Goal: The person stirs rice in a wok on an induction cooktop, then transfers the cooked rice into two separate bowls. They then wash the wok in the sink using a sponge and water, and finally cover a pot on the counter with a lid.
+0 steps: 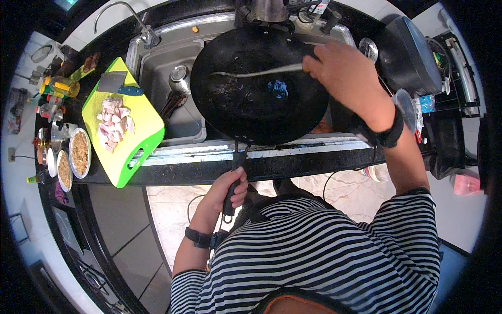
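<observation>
A large black wok [251,114] lies over the sink, with its long handle pointing towards me. My left hand [231,190] is closed around that black handle, near its ring end. Above the wok's right side, my right hand [345,74] grips a long metal utensil [266,71], which reaches leftwards across the pan's inside. Its far end seems to touch the dark surface, and its exact kind cannot be told. A bluish-white patch shows on the wok's bottom.
Left of the sink [157,74], cut pale meat [113,121] and a cleaver [113,83] rest on a green cutting board [151,117]. Bowls of shredded food [79,153] and an oil bottle [64,86] stand farther left. A faucet [149,37] rises behind; a dark appliance [410,55] is at right.
</observation>
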Demonstrator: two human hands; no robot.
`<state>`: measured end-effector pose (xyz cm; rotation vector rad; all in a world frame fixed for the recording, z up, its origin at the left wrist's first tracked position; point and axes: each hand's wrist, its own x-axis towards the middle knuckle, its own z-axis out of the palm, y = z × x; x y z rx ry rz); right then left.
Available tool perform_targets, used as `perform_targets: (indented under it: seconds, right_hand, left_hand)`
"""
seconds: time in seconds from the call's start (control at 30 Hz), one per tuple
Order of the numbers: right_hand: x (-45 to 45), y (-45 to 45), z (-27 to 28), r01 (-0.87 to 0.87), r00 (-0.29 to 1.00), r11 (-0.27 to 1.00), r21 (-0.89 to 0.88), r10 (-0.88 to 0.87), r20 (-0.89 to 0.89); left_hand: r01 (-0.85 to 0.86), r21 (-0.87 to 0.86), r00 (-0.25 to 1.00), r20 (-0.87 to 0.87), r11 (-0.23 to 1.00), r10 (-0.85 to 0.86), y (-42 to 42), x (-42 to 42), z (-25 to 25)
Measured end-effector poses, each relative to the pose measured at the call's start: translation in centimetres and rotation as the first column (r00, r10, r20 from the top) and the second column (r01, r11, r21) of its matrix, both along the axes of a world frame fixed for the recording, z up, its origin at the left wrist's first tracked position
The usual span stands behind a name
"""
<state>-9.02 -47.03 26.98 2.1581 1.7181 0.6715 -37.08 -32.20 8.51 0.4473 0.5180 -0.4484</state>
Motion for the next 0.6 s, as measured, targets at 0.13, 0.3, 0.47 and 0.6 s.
perform_targets:
  seconds: [0.13,0.3,0.47,0.6]
  right_hand:
    - [-2.9,-2.9,2.3,-0.053,0.998,0.994,-0.094,0.048,-0.049]
    - [-3.6,-8.4,6.7,-0.111,0.993,0.979,-0.169,0.105,-0.049]
    - [-2.6,-11.9,9.4,-0.012,0.999,0.988,-0.155,0.020,0.047]
    - [-1.2,-14.2,8.5,0.057,0.991,0.990,-0.129,-0.041,0.124]
  left_hand:
    - [0.017,0.000,1.000,-0.003,1.000,-0.017,0.1,0.1,-0.2]
    - [0.021,-0.021,1.000,-0.009,1.000,-0.021,0.1,0.2,-0.1]
    - [0.056,0.160,0.995,-0.085,0.986,-0.043,-0.6,0.9,2.5]
    - [0.066,0.278,0.986,-0.166,0.958,-0.020,-1.0,1.1,4.6]
